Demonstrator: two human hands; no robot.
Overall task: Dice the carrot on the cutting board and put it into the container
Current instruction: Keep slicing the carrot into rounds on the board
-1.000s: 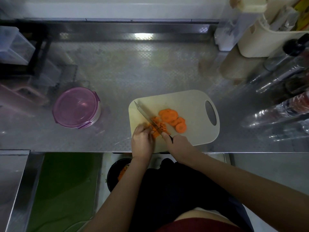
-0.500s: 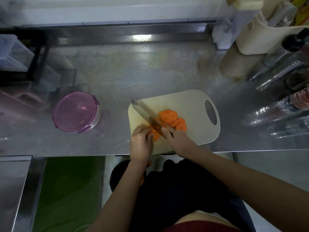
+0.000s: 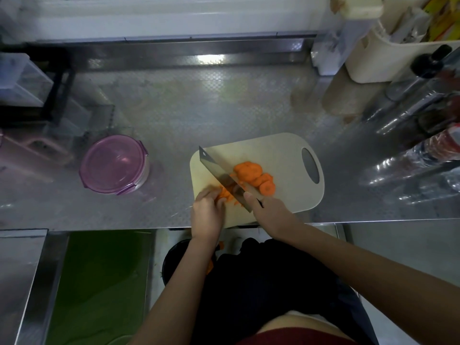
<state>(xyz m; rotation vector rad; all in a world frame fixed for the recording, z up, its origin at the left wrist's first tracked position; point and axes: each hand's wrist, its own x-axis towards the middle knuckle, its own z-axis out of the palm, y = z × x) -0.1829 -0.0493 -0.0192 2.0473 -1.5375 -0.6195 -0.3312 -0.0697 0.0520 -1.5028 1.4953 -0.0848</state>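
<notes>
Head view: steel worktop point(image 3: 174, 108) seen from above.
Container point(image 3: 114, 165): round, purple lid on, standing left of the board and well apart from it.
Left hand point(image 3: 207, 212): fingers curled, tips holding down carrot pieces point(image 3: 225, 194) near the board's left edge.
Knife point(image 3: 219, 171): broad blade slanting across the cutting board point(image 3: 286, 158).
Carrot slices point(image 3: 251, 171): overlapping pile just right of the blade.
Right hand point(image 3: 271, 212): fingers wrapped round the knife handle, one fingertip on the blade.
</notes>
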